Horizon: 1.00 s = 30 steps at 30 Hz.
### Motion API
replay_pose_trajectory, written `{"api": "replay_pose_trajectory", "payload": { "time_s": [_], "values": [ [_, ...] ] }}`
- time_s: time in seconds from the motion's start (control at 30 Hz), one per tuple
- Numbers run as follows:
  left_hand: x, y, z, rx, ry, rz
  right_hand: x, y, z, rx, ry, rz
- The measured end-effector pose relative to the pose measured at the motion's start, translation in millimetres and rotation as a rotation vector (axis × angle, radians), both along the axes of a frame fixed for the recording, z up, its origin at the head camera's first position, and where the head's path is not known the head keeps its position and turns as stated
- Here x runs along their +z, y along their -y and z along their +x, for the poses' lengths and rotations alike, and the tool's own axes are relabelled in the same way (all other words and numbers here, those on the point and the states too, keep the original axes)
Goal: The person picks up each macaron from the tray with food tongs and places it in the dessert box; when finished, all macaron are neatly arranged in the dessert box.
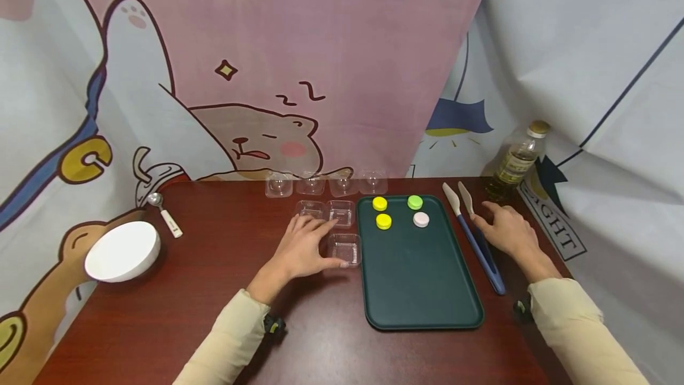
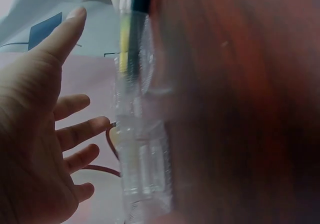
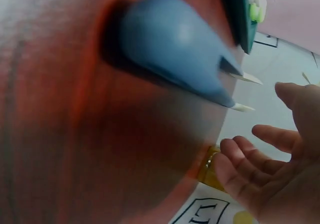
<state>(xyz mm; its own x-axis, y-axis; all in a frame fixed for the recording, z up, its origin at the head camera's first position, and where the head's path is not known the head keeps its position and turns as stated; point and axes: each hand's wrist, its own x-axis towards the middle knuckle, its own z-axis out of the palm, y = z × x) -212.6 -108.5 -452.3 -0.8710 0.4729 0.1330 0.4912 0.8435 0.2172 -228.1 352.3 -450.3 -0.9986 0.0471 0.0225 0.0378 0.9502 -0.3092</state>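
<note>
Clear boxes [image 1: 344, 249] and tongs [image 1: 487, 266] are flanking the green tray [image 1: 419, 278].
Left of the tray, the left hand [image 1: 303, 248] is hovering at the boxes, fingers spread, holding nothing; whether it is touching one, I cannot tell. Right of the tray, the right hand [image 1: 510, 230] is hovering beside the tongs, fingers loosely bent, gripping nothing. Macarons [image 1: 383, 221] are sitting on the tray. Beyond its far right corner, a bottle [image 1: 515, 166] is bearing a label too small to read. Right of the tray, the cloth [image 1: 614, 195] is showing "IGHT", the preceding letter distorted.
</note>
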Motion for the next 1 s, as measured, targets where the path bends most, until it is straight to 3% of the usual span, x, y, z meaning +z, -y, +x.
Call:
{"api": "replay_pose_trajectory", "payload": {
  "time_s": [0.17, 0.43, 1.0],
  "values": [
    [-8.9, -4.0, 2.8, -0.009, -0.015, -0.007, -6.8, 1, 4.0, 0.004, 0.083, 0.006],
    [-13.7, -8.2, 4.2, 0.003, 0.010, -0.009, -14.0, 6, 3.8, 0.023, 0.100, 0.014],
    [-9.9, -13.1, 2.4, 0.024, 0.001, -0.027, -21.1, 10, -2.3, 0.034, 0.095, 0.036]
  ]
}}
